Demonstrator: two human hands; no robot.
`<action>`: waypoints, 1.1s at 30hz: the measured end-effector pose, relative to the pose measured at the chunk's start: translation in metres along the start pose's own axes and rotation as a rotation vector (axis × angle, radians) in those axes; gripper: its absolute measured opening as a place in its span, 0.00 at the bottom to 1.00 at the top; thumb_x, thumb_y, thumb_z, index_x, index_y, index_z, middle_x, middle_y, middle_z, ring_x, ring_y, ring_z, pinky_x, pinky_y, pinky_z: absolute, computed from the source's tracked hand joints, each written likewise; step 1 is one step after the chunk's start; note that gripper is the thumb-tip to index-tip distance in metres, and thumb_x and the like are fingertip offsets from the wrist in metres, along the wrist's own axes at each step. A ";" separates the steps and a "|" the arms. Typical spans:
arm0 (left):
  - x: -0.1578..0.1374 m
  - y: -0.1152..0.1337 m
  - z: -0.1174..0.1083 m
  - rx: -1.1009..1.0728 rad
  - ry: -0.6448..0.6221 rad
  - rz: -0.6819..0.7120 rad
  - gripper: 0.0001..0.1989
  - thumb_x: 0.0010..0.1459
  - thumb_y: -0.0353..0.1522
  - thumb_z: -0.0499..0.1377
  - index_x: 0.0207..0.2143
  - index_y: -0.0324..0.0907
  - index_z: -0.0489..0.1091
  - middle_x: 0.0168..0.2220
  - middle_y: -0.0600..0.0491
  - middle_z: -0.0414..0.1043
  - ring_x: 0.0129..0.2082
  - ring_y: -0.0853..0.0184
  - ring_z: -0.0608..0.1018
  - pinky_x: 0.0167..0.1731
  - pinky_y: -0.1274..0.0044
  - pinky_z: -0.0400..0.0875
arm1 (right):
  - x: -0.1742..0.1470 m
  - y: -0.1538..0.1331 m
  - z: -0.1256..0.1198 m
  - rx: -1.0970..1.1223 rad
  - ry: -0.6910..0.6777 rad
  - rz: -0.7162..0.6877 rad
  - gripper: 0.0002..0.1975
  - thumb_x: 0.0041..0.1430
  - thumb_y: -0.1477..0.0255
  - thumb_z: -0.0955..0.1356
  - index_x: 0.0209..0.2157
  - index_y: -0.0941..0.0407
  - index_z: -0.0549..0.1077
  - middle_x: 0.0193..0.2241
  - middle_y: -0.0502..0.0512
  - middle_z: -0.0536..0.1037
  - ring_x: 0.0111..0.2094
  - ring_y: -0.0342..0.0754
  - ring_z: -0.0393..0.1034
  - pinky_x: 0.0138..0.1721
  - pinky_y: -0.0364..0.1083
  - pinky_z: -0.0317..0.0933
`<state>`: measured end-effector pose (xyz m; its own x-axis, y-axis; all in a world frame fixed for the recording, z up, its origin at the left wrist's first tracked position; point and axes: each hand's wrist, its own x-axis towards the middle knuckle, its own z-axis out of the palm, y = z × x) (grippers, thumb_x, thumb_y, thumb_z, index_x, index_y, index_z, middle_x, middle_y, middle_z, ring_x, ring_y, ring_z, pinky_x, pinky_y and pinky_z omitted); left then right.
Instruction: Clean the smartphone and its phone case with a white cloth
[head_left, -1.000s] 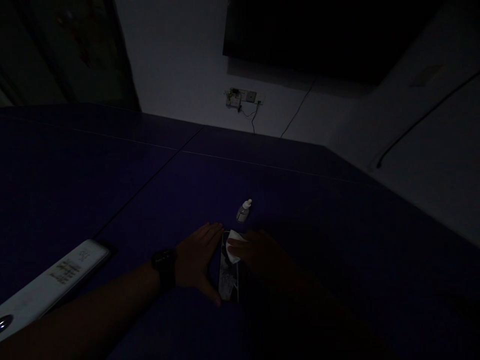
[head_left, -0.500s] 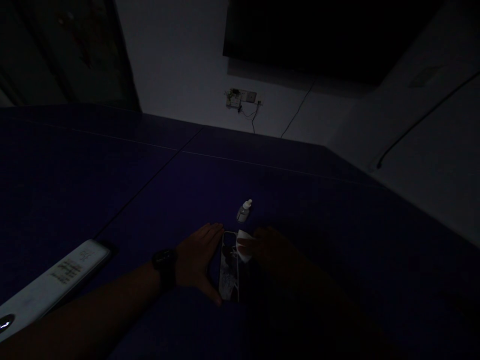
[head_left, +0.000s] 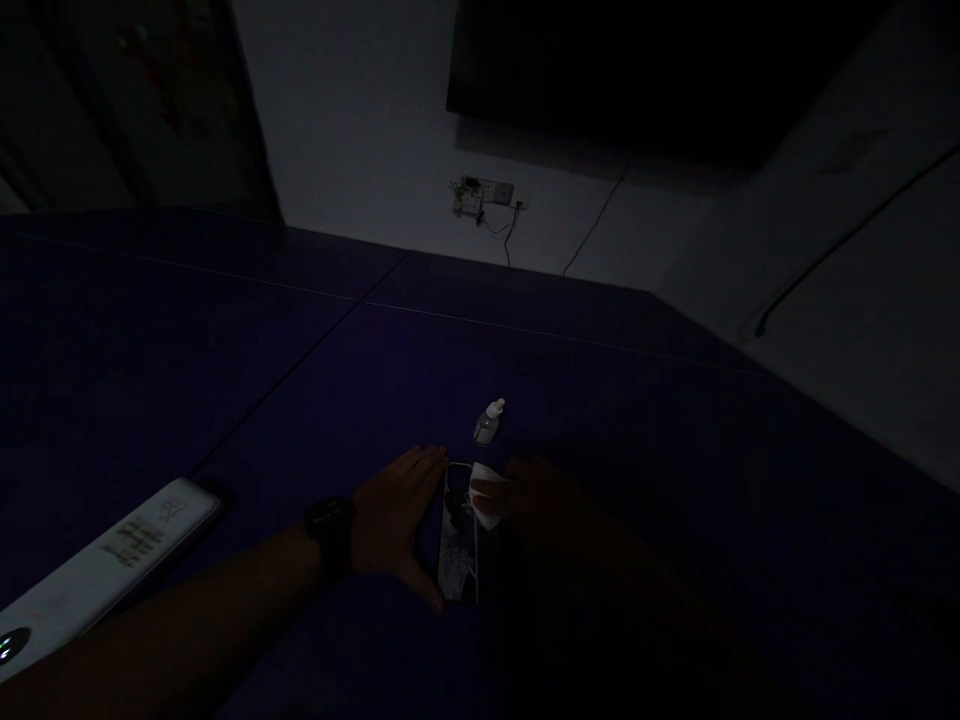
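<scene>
A phone case with a dark and grey picture on its back and a camera cutout at the top lies on the dark blue surface. Along its left edge lies my left hand, open and flat, fingertips by the top corner and thumb at the bottom corner. A black watch is on that wrist. My right hand, mostly in shadow, presses a folded white wipe against the case's upper right side. Just beyond the case stands a small clear bottle with a white dropper-like top.
A long white device with writing and a small lit display lies at the left. The dark blue surface reaches to a wall with sockets, hanging cables and a large dark screen. The room is very dim.
The white wipe and my right fingers have shifted slightly left, further over the case's upper part. My left hand, the case and the bottle stay in place.
</scene>
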<state>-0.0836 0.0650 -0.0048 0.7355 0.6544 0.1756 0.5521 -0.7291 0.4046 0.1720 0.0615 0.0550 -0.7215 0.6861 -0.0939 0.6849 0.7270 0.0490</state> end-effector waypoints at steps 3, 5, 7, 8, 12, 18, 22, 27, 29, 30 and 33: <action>0.000 0.001 0.000 0.006 -0.007 -0.007 0.72 0.36 0.70 0.60 0.71 0.34 0.43 0.71 0.29 0.43 0.69 0.38 0.54 0.67 0.51 0.47 | 0.003 -0.004 0.001 -0.008 -0.016 -0.029 0.19 0.69 0.77 0.63 0.57 0.49 0.73 0.52 0.56 0.79 0.48 0.54 0.71 0.48 0.53 0.61; 0.000 0.001 0.000 0.011 -0.001 -0.005 0.73 0.35 0.70 0.60 0.71 0.33 0.42 0.71 0.29 0.44 0.69 0.37 0.54 0.67 0.51 0.48 | 0.009 -0.010 0.005 -0.013 0.007 -0.073 0.20 0.68 0.78 0.63 0.59 0.51 0.71 0.56 0.57 0.76 0.48 0.54 0.70 0.45 0.53 0.62; 0.000 0.001 0.001 0.020 0.007 -0.004 0.73 0.35 0.71 0.60 0.71 0.33 0.42 0.71 0.29 0.44 0.69 0.37 0.55 0.67 0.51 0.48 | 0.013 -0.012 0.009 -0.006 0.032 -0.104 0.20 0.69 0.78 0.62 0.60 0.53 0.70 0.58 0.57 0.74 0.47 0.54 0.70 0.43 0.52 0.63; 0.000 0.001 0.000 0.026 0.008 -0.004 0.73 0.35 0.71 0.59 0.71 0.33 0.42 0.71 0.29 0.44 0.69 0.37 0.55 0.67 0.50 0.48 | 0.013 -0.012 0.009 0.002 0.032 -0.107 0.19 0.69 0.77 0.62 0.59 0.53 0.70 0.57 0.57 0.75 0.46 0.54 0.70 0.43 0.52 0.63; 0.001 0.001 -0.001 0.023 -0.008 -0.005 0.73 0.35 0.71 0.60 0.71 0.33 0.42 0.71 0.28 0.44 0.69 0.37 0.55 0.67 0.50 0.49 | 0.004 0.000 0.003 0.017 -0.013 -0.009 0.16 0.70 0.74 0.62 0.54 0.50 0.75 0.44 0.55 0.81 0.42 0.55 0.72 0.40 0.51 0.61; 0.000 -0.002 0.002 0.002 0.030 0.014 0.73 0.35 0.71 0.60 0.71 0.35 0.41 0.71 0.29 0.42 0.69 0.35 0.55 0.66 0.49 0.49 | 0.001 0.003 0.002 0.039 0.035 0.090 0.20 0.68 0.79 0.61 0.56 0.53 0.74 0.51 0.58 0.79 0.44 0.53 0.72 0.41 0.49 0.60; -0.001 -0.003 0.003 0.001 0.040 0.031 0.72 0.36 0.71 0.59 0.71 0.34 0.42 0.71 0.29 0.43 0.69 0.36 0.55 0.66 0.49 0.49 | 0.005 -0.001 0.007 0.057 0.057 0.125 0.23 0.66 0.81 0.60 0.59 0.55 0.72 0.56 0.60 0.76 0.48 0.55 0.72 0.46 0.50 0.62; 0.000 -0.001 0.001 0.011 0.014 0.005 0.72 0.36 0.71 0.59 0.71 0.34 0.43 0.71 0.29 0.44 0.69 0.36 0.55 0.66 0.50 0.50 | -0.001 -0.003 -0.004 0.032 -0.004 0.077 0.18 0.68 0.76 0.63 0.55 0.51 0.75 0.44 0.59 0.81 0.43 0.53 0.74 0.42 0.48 0.62; 0.000 0.000 -0.001 0.021 -0.006 -0.006 0.73 0.35 0.71 0.59 0.71 0.33 0.43 0.71 0.29 0.44 0.69 0.37 0.55 0.66 0.50 0.49 | -0.001 -0.005 -0.008 0.007 -0.019 0.089 0.19 0.66 0.78 0.63 0.55 0.52 0.75 0.45 0.60 0.81 0.44 0.54 0.74 0.42 0.49 0.63; 0.000 0.001 -0.002 0.025 -0.013 -0.007 0.73 0.36 0.71 0.59 0.71 0.33 0.43 0.71 0.28 0.44 0.69 0.37 0.54 0.66 0.50 0.49 | 0.000 -0.006 -0.009 -0.007 -0.019 0.098 0.20 0.65 0.80 0.63 0.56 0.53 0.74 0.48 0.60 0.80 0.45 0.54 0.73 0.43 0.50 0.63; 0.001 0.002 -0.003 0.028 -0.017 -0.004 0.72 0.36 0.71 0.59 0.71 0.34 0.42 0.71 0.29 0.43 0.70 0.38 0.54 0.66 0.51 0.48 | 0.003 -0.008 -0.007 -0.019 -0.004 0.116 0.23 0.65 0.82 0.61 0.59 0.56 0.71 0.55 0.62 0.76 0.47 0.55 0.73 0.45 0.50 0.63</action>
<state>-0.0832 0.0648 -0.0012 0.7398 0.6537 0.1590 0.5653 -0.7322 0.3799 0.1639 0.0577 0.0618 -0.6374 0.7653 -0.0902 0.7614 0.6435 0.0790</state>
